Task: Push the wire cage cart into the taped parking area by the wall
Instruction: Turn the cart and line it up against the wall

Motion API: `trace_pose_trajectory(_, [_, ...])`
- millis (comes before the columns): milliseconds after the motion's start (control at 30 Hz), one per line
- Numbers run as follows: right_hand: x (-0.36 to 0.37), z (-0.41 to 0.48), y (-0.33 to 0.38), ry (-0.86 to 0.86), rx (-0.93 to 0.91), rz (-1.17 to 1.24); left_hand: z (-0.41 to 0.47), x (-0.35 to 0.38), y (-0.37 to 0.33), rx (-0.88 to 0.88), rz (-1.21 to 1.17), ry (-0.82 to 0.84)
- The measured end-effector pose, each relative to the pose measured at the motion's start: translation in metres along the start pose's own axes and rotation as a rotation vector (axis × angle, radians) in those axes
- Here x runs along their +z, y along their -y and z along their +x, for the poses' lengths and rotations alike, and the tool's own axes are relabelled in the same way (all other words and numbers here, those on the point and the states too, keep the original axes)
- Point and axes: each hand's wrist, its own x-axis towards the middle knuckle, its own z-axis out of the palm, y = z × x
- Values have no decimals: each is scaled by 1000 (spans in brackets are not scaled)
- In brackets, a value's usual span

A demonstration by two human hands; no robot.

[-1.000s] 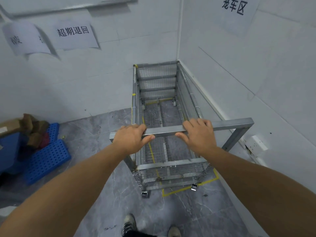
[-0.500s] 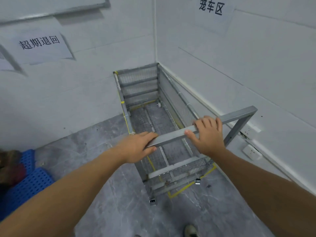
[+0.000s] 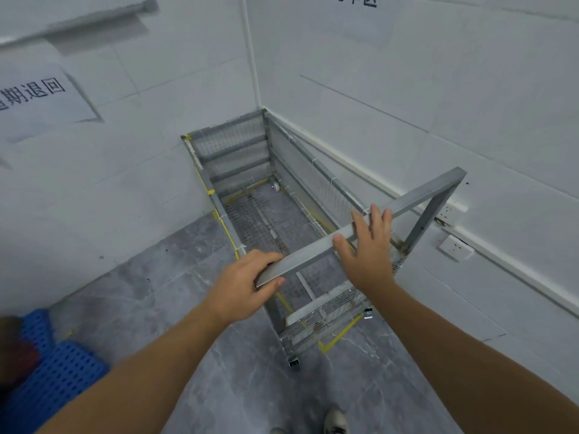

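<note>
Basically parked: my left hand (image 3: 241, 285) grips the cart (image 3: 250, 170) handle bar (image 3: 313, 252) steadying it, right hand (image 3: 369, 249) open, fingers splayed, probably just touching.

Even, cool, diffuse light, soft shadows, no glare; slight motion blur, wide-angle bending at edges.

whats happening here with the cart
A person is parking a wire cage cart in the corner where two white walls meet. The left hand grips the grey handle bar, while the right hand rests on it with fingers spread open. The cart's far end is at the wall, and yellow floor tape shows at its near end.
</note>
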Motion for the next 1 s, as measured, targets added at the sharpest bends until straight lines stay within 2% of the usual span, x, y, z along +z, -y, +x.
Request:
trace_pose_trajectory(167, [11, 1, 11, -33, 48, 58, -2, -6, 7, -11, -20, 14])
trace_pose_trajectory(367, [14, 3, 23, -46, 121, 108, 4, -11, 17, 60, -64, 22])
trace_pose_trajectory(667, [21, -9, 39, -105, 231, 54, 16, -4, 30, 314, -155, 88])
trace_pose_trajectory(833, [40, -30, 59, -137, 252, 68, 12, -6, 49, 330, -212, 180])
trace_pose_trajectory(1000, [48, -38, 70, -144, 307, 116, 5, -6, 76, 186, -304, 238])
